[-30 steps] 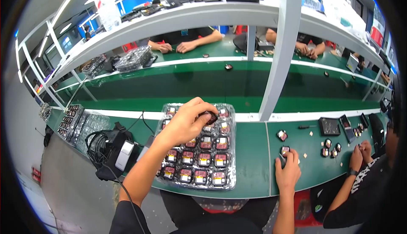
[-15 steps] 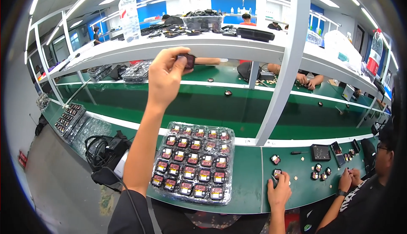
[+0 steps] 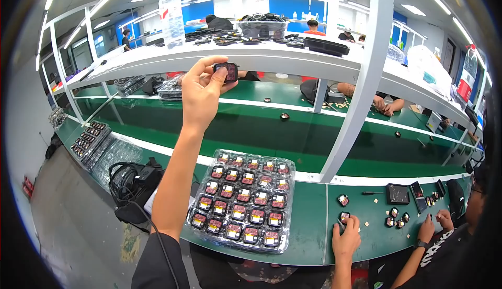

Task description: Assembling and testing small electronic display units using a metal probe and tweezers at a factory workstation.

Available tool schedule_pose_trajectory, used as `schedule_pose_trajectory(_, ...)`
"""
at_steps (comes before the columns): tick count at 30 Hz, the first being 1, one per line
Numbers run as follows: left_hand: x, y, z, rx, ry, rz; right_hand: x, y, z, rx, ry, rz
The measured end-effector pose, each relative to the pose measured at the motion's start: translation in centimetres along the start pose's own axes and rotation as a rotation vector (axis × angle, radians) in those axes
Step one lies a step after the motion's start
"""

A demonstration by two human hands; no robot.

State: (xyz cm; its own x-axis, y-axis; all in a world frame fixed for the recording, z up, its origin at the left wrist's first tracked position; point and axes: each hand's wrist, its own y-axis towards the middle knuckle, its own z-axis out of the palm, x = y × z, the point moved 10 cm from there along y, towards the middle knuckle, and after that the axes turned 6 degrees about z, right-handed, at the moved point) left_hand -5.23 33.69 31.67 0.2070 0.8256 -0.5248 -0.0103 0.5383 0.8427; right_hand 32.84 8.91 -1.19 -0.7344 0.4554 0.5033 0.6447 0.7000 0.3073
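Observation:
My left hand [image 3: 201, 93] is raised in front of the shelf edge, its fingers pinching a small square black device [image 3: 226, 72] with a dark reddish face. Low on the right, my right hand [image 3: 346, 242] rests at the green bench, closed round another small black device [image 3: 344, 217] whose labelled end shows past the fingers. Just beyond it lies a loose device [image 3: 343, 200] of the same kind. Between my arms sits a clear plastic tray [image 3: 288, 205] filled with rows of such devices, most with white and yellow labels.
A grey upright post [image 3: 361, 90] and a shelf [image 3: 272, 54] with bottles and black parts stand ahead. Black cables and an adapter [image 3: 144, 179] lie left of the tray. At right, a co-worker's hands [image 3: 428, 229] work near several devices, a black box [image 3: 398, 194] and a screwdriver [image 3: 372, 193].
The view has shifted slightly, moving the scene a little to the right. The device in my left hand has turned, showing more of its face. My right hand keeps its hold.

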Motion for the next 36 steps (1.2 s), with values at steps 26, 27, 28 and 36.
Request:
schedule_pose_trajectory(26, 8.6, -10.4, 2.6, 0.113, -0.475, -0.742, 0.2, 0.0, -0.2, -0.007, 0.028, -0.011)
schedule_pose_trajectory(27, 9.0, -11.6, 2.8, 0.138, -0.447, -0.765, 0.3, 0.0, -0.3, -0.010, 0.029, -0.008)
schedule_pose_trajectory(28, 9.4, -12.8, 2.9, 0.160, -0.419, -0.790, 0.4, -0.1, -0.3, -0.005, 0.018, -0.005)
schedule_pose_trajectory(36, 6.9, -17.2, 5.2, 0.331, -0.210, -0.771, 0.3, -0.1, -0.2, -0.003, 0.015, -0.012)
